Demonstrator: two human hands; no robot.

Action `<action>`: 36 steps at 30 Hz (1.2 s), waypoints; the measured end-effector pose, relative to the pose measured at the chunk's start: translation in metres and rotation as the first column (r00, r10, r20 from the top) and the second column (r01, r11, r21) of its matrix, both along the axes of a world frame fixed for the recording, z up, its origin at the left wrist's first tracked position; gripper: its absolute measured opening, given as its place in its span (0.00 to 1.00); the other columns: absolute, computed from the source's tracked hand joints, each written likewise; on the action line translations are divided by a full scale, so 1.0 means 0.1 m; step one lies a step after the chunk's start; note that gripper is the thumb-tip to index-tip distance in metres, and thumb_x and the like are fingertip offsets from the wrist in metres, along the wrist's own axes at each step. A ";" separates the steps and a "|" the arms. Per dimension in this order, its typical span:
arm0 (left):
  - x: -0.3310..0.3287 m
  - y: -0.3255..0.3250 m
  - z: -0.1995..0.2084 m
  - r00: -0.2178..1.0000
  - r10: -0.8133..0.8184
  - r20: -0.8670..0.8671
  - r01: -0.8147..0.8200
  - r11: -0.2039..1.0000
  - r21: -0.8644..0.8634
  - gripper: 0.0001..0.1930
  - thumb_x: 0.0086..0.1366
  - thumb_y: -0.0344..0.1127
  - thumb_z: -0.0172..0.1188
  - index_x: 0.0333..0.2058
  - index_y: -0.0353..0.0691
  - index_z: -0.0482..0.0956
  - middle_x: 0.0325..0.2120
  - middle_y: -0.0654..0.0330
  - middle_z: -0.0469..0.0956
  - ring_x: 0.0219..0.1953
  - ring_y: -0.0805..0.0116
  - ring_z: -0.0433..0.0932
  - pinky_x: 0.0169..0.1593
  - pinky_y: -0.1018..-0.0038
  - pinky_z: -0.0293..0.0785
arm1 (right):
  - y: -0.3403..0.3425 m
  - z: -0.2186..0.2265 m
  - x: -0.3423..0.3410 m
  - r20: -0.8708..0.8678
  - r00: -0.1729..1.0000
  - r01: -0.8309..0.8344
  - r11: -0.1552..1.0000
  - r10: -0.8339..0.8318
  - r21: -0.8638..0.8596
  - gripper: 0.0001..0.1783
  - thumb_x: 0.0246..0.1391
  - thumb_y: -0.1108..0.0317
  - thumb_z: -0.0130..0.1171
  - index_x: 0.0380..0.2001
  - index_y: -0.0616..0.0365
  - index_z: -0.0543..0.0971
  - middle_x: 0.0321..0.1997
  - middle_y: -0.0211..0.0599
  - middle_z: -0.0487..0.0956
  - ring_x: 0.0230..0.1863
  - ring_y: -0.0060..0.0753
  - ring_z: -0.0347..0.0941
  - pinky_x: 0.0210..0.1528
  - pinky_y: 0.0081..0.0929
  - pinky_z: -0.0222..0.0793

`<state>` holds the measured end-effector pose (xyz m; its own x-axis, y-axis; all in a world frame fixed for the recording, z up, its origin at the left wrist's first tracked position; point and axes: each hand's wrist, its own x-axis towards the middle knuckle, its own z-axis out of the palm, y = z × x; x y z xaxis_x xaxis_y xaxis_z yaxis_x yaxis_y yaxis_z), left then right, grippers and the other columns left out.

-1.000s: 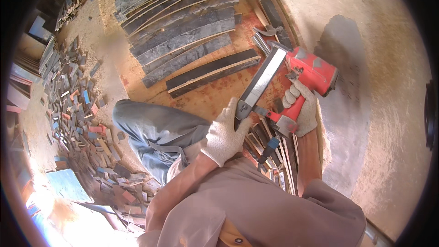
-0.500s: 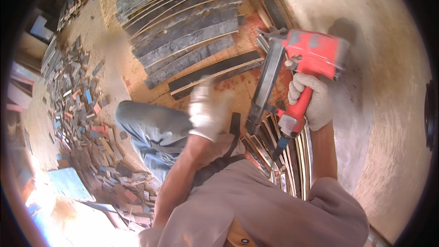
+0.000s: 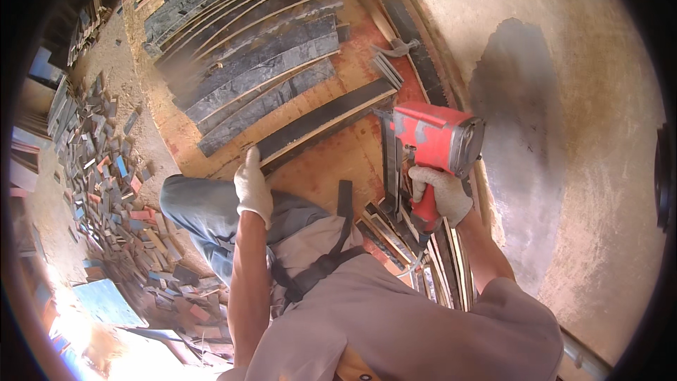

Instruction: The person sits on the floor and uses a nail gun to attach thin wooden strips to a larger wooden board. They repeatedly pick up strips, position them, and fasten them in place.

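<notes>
A red pneumatic nail gun [image 3: 429, 135] is in my gloved right hand [image 3: 443, 194], whose fingers wrap its handle. The gun's nose lies close to the right end of a long dark wooden strip [image 3: 321, 121] with a pale edge; I cannot tell whether they touch. At the strip's left end is my gloved left hand [image 3: 252, 185], closed against it, its far fingers partly hidden. The strip lies on an orange-brown board [image 3: 317, 176] in front of my knees.
Several dark planks [image 3: 261, 63] lie across the board's far side. A hammer [image 3: 398, 48] and grey nail strips [image 3: 386, 70] rest at its right. Narrow wood strips [image 3: 451, 261] stand by my right side. Wood offcuts [image 3: 120, 169] cover the floor at left.
My left hand has moved left to the strip's left end. My right hand has lowered the nail gun and turned it, bringing its nose near the strip's right end.
</notes>
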<state>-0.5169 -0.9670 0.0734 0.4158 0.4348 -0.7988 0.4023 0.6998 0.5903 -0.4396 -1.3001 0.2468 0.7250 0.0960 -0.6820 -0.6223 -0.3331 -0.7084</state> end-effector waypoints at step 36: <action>0.16 0.52 0.15 0.982 -0.151 -0.116 0.128 0.975 -0.183 0.17 0.76 0.41 0.59 0.56 0.37 0.78 0.49 0.54 0.79 0.48 0.62 0.81 0.39 0.66 0.91 | 0.31 -0.13 0.54 -0.120 0.962 -0.258 0.959 0.244 -0.117 0.06 0.60 0.70 0.63 0.38 0.60 0.83 0.17 0.30 0.76 0.20 0.24 0.71 0.33 0.28 0.71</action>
